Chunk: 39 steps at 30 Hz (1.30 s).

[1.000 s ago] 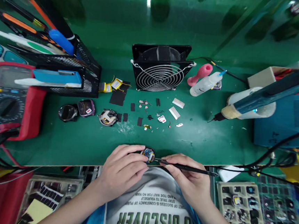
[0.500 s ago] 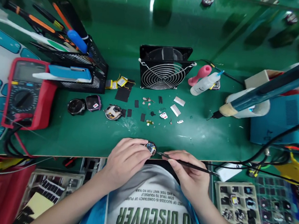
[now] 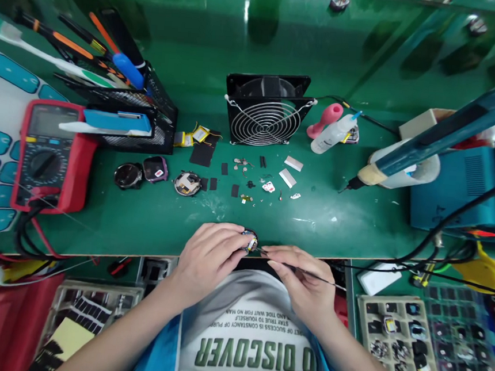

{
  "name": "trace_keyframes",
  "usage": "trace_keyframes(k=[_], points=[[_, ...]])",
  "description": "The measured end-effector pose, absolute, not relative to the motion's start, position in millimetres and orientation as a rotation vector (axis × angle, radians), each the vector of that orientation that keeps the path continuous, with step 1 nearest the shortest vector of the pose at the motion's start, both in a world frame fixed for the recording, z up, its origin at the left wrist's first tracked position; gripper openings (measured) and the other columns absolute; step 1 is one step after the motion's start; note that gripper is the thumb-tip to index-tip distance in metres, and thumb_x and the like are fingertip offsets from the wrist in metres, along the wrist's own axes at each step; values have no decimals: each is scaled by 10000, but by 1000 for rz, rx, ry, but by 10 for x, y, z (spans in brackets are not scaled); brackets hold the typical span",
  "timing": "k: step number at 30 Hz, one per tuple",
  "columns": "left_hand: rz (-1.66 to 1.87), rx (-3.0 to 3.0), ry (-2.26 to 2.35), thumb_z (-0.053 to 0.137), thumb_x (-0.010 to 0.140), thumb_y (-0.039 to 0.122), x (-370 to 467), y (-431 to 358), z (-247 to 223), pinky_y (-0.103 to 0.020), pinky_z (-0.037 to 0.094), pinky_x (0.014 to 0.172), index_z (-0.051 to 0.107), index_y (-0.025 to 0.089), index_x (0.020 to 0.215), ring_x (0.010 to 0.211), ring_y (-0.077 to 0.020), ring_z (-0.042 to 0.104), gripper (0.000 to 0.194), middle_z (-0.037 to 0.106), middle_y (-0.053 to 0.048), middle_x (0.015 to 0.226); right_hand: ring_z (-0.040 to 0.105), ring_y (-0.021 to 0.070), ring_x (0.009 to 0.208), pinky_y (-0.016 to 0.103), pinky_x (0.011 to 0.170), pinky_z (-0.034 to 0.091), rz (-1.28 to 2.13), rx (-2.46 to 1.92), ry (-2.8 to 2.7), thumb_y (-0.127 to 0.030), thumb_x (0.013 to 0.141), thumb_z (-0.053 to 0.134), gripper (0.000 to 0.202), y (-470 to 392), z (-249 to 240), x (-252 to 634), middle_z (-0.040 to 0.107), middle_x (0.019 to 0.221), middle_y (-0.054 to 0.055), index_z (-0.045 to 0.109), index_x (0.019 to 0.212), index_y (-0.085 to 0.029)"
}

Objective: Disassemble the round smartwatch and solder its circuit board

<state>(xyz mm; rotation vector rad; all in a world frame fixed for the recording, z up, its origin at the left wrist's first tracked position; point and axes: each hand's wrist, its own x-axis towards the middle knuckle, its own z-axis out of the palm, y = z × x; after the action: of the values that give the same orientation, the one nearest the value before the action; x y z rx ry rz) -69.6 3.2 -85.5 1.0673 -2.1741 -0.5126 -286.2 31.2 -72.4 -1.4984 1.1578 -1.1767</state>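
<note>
My left hand (image 3: 208, 260) is closed around the edge of a small round watch case (image 3: 251, 243), tilted up at the bench's front edge. A circuit board and light-coloured parts show inside it; my fingers cover its left side. In my right hand (image 3: 306, 283) I grip dark, thin tweezers (image 3: 315, 276) like a pen, their tips at the right side of the case. Beyond my hands lie loose bits: a gold flex piece (image 3: 246, 198), a white-and-red piece (image 3: 268, 187) and black pads (image 3: 235, 191). Another opened round watch (image 3: 187, 184) rests further left.
A black fan (image 3: 266, 109) stands at the back, with a clear dropper bottle (image 3: 332, 136) to its right. The soldering iron (image 3: 387, 169) slants in from the right. On the left are a red multimeter (image 3: 53, 157) and a mesh tool holder (image 3: 161, 123). Parts trays (image 3: 402, 349) sit below the bench edge.
The watch case has been tipped more upright in my left hand. My right hand has shifted slightly left with the tweezers. The whole view has moved a little.
</note>
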Motion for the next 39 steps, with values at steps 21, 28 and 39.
trace_keyframes(k=[21, 28, 39], points=[[-555, 994, -2163, 697, 927, 105, -669, 66, -894, -326, 495, 970, 639, 195, 908, 1122, -179, 706, 108, 755, -4, 991, 753, 199, 961, 338, 839, 634, -998, -1717, 942, -107, 958, 689, 202, 195, -661, -3097, 782, 1079, 95, 765, 1117, -205], [-519, 998, -2177, 672, 949, 131, -676, 57, -865, -340, 516, 940, 624, 204, 886, 1091, -188, 726, 108, 763, 2, 958, 772, 210, 899, 354, 804, 641, -1040, -1692, 1005, -112, 942, 712, 194, 170, -669, -3026, 803, 988, 74, 789, 1076, -231], [-518, 991, -2180, 694, 940, 123, -684, 61, -880, -340, 506, 941, 623, 201, 877, 1109, -187, 718, 123, 760, 8, 954, 780, 194, 797, 300, 761, 645, -1043, -1223, 1326, -290, 926, 762, 77, 170, -736, -2885, 804, 898, 41, 805, 930, -226]])
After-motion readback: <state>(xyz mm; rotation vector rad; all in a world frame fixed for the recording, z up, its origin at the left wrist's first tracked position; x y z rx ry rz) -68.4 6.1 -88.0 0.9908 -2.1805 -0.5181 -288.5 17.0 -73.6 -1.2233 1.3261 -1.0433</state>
